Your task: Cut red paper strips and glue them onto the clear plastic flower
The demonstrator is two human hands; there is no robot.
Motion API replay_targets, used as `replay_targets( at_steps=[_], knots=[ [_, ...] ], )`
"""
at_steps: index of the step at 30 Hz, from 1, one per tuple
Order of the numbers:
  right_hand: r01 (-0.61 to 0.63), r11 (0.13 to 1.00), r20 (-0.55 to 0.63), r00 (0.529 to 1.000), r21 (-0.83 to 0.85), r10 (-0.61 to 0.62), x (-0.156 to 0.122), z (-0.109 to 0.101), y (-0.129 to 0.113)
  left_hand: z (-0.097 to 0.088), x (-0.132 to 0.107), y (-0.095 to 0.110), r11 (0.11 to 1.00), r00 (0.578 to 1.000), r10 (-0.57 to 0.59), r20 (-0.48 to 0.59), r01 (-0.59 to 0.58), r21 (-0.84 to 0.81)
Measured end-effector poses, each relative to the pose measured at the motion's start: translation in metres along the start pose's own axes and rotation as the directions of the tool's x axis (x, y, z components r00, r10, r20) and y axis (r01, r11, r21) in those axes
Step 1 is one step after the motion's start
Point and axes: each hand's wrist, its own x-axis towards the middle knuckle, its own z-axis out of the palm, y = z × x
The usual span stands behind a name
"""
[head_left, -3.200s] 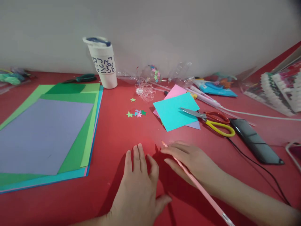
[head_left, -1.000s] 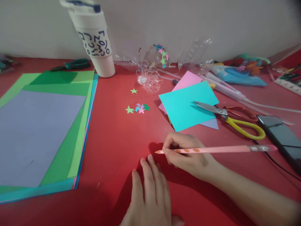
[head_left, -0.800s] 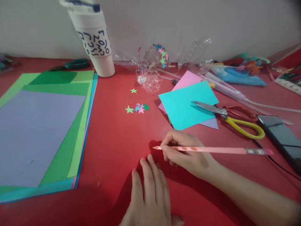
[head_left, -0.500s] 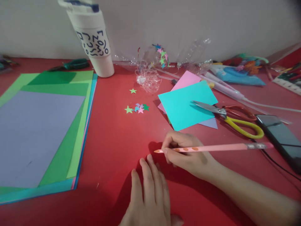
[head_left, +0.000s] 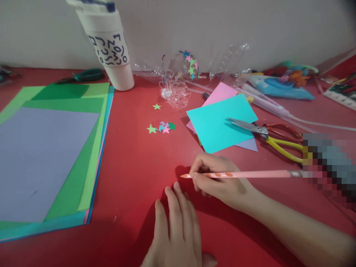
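Observation:
In my right hand [head_left: 219, 178] is a pink pencil [head_left: 256, 174] with orange oval spots, held close to its point between thumb and fingers. It lies nearly level, its tip toward the left. My left hand [head_left: 176, 230] rests on the red tabletop [head_left: 125, 178] just below the tip, fingers stretched out and holding nothing. Small paper stars [head_left: 164, 127] in green, pink, blue and purple lie beyond the hands, with one light green star [head_left: 157, 106] apart from them. Scissors [head_left: 260, 129] with red and yellow handles rest on a turquoise paper [head_left: 217, 122] beyond my right hand.
Stacked coloured sheets [head_left: 52, 163] cover the left side. A white tumbler [head_left: 111, 52] stands at the back near green-handled pliers [head_left: 89, 75]. Clear tangled string [head_left: 176, 94], a pale pink corded tool [head_left: 267, 102] and a blue packet [head_left: 280, 89] lie farther back. A blurred patch covers the right edge.
The pencil and my right hand have shifted very slightly up and left in view, along with much of the scene. Both hands keep the same pose.

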Motion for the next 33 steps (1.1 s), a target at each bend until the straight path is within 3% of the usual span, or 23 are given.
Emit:
replay_targets(
  at_steps=[6,15,33],
  knots=[
    [0.036,0.997,-0.016,0.999,-0.065,-0.037,0.0005,-0.0012,-0.0029,0.0055,-0.0010,-0.0001,1.000,0.999,0.012,-0.053,-0.012,-0.005],
    [0.001,1.000,-0.017,1.000,-0.021,-0.002,0.0003,0.0006,0.0010,0.0060,-0.0012,-0.0009,1.000,0.998,0.027,-0.065,-0.027,0.002],
    [0.047,0.996,-0.020,0.999,-0.078,-0.048,0.0004,-0.0009,-0.0032,0.0068,-0.0014,-0.0006,1.000,0.997,0.027,-0.069,-0.027,0.000]
  ],
)
